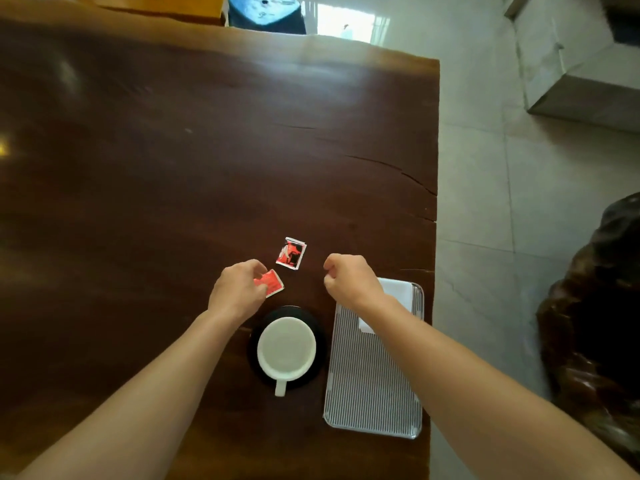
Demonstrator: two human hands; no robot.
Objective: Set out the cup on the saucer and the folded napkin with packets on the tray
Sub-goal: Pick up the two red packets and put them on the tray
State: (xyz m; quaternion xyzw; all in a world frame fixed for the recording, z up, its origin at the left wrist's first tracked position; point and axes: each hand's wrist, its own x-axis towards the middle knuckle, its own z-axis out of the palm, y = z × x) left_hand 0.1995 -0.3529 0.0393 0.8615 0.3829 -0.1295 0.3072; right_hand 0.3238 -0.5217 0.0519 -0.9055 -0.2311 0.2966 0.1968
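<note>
A white cup [286, 348] stands on a black saucer [313, 322] on the dark wooden table, its handle toward me. To its right lies a striped tray [370, 382] with a folded white napkin [398, 293] at its far end, partly hidden by my right forearm. My left hand [239, 289] pinches a red packet [273, 283] just beyond the saucer. A second red, black and white packet [291, 253] lies flat on the table a little farther away. My right hand [349, 277] hovers right of that packet, fingers curled, holding nothing.
The table's right edge [434, 202] runs just past the tray, with pale tiled floor beyond. A dark carved wooden object [595, 306] stands on the floor at the right. A blue stool [266, 10] is beyond the far edge.
</note>
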